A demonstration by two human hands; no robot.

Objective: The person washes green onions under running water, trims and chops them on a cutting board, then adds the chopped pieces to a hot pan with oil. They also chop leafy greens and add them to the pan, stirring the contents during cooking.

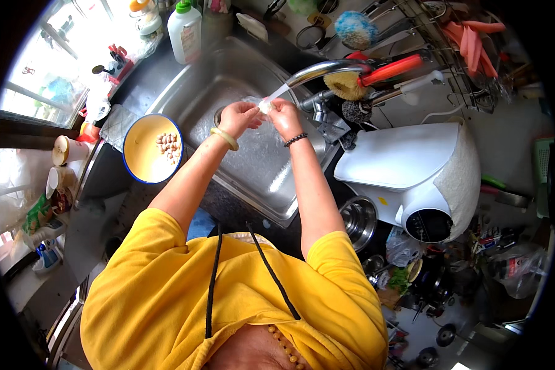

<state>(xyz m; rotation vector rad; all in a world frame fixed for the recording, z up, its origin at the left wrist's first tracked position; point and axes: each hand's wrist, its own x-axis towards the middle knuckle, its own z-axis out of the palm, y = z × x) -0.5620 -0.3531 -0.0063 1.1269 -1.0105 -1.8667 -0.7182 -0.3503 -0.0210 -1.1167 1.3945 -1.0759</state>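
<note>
Both hands are over the stainless steel sink, under water running from a chrome faucet. My left hand and my right hand hold a small whitish item between their fingertips; water and fingers partly hide it, and I cannot tell what it is. A pale bangle circles the left wrist, a dark bead bracelet the right. Left of the sink stands a yellow enamel bowl with a blue rim, with several brown-pink beans or nuts in it.
A white plastic bottle with a green cap stands behind the sink. Brushes and scrubbers hang beside the faucet near a red handle. To the right are a white countertop appliance and a steel bowl.
</note>
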